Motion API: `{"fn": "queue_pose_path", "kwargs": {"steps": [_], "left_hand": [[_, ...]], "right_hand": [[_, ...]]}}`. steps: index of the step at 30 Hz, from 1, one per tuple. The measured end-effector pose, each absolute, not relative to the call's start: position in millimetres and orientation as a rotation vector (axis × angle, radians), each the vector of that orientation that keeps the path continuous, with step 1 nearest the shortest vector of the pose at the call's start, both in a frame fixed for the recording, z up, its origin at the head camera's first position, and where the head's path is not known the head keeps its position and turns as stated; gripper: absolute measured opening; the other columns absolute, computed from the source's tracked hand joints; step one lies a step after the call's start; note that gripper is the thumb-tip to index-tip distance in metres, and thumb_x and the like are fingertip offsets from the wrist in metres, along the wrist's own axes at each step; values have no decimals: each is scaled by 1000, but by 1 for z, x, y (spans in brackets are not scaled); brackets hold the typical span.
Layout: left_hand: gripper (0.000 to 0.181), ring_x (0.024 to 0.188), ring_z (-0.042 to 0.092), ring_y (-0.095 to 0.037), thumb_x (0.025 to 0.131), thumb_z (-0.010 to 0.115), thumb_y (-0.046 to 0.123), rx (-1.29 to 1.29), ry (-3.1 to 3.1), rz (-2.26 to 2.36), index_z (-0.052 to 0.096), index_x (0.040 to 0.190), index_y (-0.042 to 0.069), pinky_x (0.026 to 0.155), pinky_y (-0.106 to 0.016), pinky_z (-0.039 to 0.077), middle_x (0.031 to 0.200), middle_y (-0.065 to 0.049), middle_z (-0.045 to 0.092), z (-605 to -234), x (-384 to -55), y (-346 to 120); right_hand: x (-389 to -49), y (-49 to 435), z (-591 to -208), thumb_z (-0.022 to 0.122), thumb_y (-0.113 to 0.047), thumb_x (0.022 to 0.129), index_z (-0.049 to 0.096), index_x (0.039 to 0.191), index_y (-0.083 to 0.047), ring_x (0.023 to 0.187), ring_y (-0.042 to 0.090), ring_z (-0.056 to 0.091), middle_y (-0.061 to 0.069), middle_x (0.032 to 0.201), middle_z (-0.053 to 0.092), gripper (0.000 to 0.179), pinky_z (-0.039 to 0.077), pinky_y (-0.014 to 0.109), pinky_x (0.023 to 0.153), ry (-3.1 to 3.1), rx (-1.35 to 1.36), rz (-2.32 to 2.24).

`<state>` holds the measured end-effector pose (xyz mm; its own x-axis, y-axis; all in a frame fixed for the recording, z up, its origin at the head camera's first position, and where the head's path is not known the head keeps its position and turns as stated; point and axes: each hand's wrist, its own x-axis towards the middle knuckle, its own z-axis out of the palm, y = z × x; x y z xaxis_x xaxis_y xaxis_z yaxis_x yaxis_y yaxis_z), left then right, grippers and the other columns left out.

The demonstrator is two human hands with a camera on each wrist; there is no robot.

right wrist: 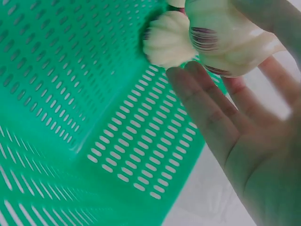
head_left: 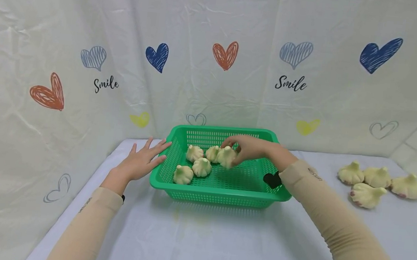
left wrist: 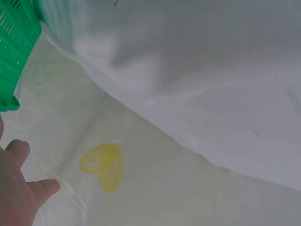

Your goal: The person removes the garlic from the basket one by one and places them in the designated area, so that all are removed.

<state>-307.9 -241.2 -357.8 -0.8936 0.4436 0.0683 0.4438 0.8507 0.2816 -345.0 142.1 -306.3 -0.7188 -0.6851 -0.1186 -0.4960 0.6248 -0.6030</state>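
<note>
My right hand grips a garlic bulb inside the green basket. In the right wrist view the fingers and thumb curve round that bulb, and another garlic bulb sits just beyond it against the basket. Several more garlic bulbs lie in the basket's left half, among them a front one and a middle one. My left hand has its fingers spread, their tips at the basket's left rim. Only part of the left hand appears in the left wrist view.
Several garlic bulbs lie in a group on the white-covered table at the far right. A white curtain printed with hearts and words hangs right behind the basket.
</note>
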Motion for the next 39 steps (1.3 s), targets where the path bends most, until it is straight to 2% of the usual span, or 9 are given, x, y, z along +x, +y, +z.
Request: {"fn": "queue_pose_path", "kwargs": {"steps": [9, 15, 21, 29, 34, 39], "left_hand": [[60, 156, -3, -40, 111, 38, 46, -723, -3020, -461, 25, 165, 25, 114, -73, -10, 170, -4, 18, -358, -308, -241], [60, 156, -2, -40, 111, 39, 46, -724, -3014, -454, 25, 165, 25, 114, -74, -9, 170, -5, 19, -358, -308, -241], [59, 156, -2, -39, 111, 39, 46, -719, -3020, -457, 26, 165, 26, 114, -73, -10, 170, -4, 19, -357, -307, -241], [59, 156, -3, -39, 111, 38, 46, -725, -3022, -452, 26, 165, 25, 114, -73, -11, 170, -3, 18, -358, -308, -242], [59, 155, 1, -43, 111, 38, 46, -733, -3012, -429, 26, 165, 24, 113, -75, -8, 170, -4, 19, -359, -308, -242], [59, 155, 0, -42, 111, 38, 46, -737, -3005, -442, 27, 165, 24, 113, -74, -9, 170, -5, 20, -358, -308, -242]], "right_hand": [[-330, 159, -294, 81, -9, 87, 55, 143, -4, 128, 44, 54, 19, 143, 49, 62, 56, 44, 92, 2512, -926, -953], [-326, 171, -289, 80, -9, 88, 54, 144, -4, 124, 43, 57, 18, 141, 51, 62, 57, 42, 88, 2526, -922, -995], [-321, 183, -281, 79, -9, 89, 53, 145, -3, 125, 43, 57, 17, 142, 50, 62, 56, 42, 90, 2499, -936, -1056], [-308, 197, -271, 81, -7, 88, 55, 141, -5, 112, 34, 63, 14, 136, 52, 59, 57, 39, 86, 2497, -924, -1097], [-297, 211, -265, 82, -7, 87, 56, 140, -6, 116, 34, 62, 14, 140, 50, 58, 56, 39, 87, 2524, -885, -1136], [-286, 227, -264, 80, -3, 88, 55, 139, -4, 122, 40, 58, 16, 141, 48, 57, 58, 38, 86, 2501, -893, -1200]]}}
